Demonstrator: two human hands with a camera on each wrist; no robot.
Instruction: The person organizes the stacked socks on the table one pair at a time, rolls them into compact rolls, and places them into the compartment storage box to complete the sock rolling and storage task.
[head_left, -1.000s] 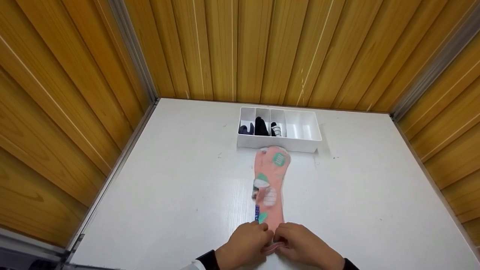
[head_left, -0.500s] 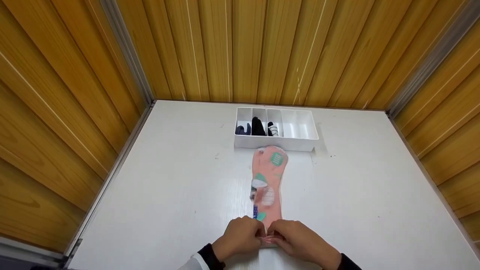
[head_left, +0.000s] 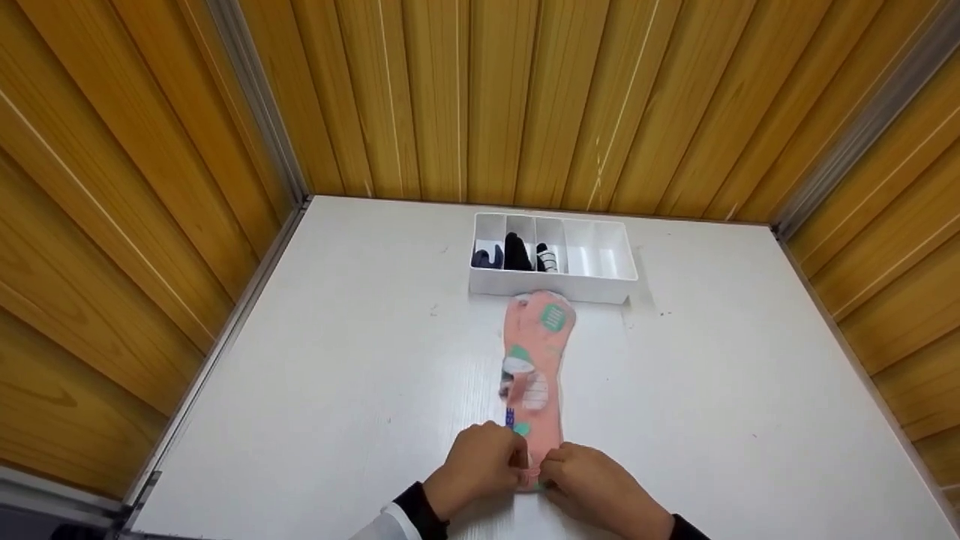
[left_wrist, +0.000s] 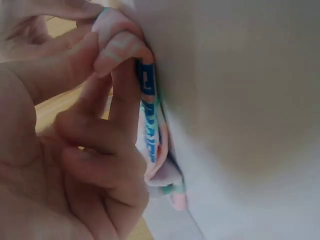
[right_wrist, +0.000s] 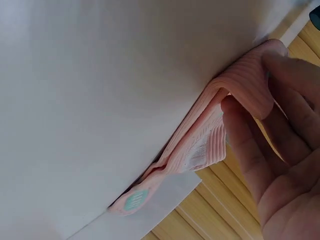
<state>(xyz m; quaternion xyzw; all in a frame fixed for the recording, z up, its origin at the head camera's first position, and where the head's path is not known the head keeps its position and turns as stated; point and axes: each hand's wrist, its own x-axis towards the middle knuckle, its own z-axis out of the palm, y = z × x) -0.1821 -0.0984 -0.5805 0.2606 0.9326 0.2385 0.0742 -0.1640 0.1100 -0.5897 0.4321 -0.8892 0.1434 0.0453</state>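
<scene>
Evidently both hands are at the near end of the pink socks (head_left: 541, 349), which lie lengthwise on the white table (head_left: 337, 375) between the person and the tray (head_left: 551, 285). The left hand (head_left: 484, 461) pinches the turned-over end between thumb and fingers, its other fingers curled. The right hand (head_left: 592, 480) pinches the same end at its right corner, thumb on the fold and fingers under it. Seen from the right wrist, that ribbed end bends back over itself, lifted a little off the table, with the layers pressed together behind it. Blue lettering runs along the left edge of the socks, just beyond the left hand, and green and white patches mark the upper face. Midway along, a small flap sticks up at the left side. The far end reaches right up to the tray's front wall; whether the two touch, I cannot tell. The tray is white and divided by upright partitions: a navy item (head_left: 487, 258) sits in the leftmost compartment, a black item (head_left: 517, 253) in the next, and a black-and-white striped item (head_left: 547, 259) in the third. Behind the table stands a wood-patterned wall (head_left: 487, 97).
</scene>
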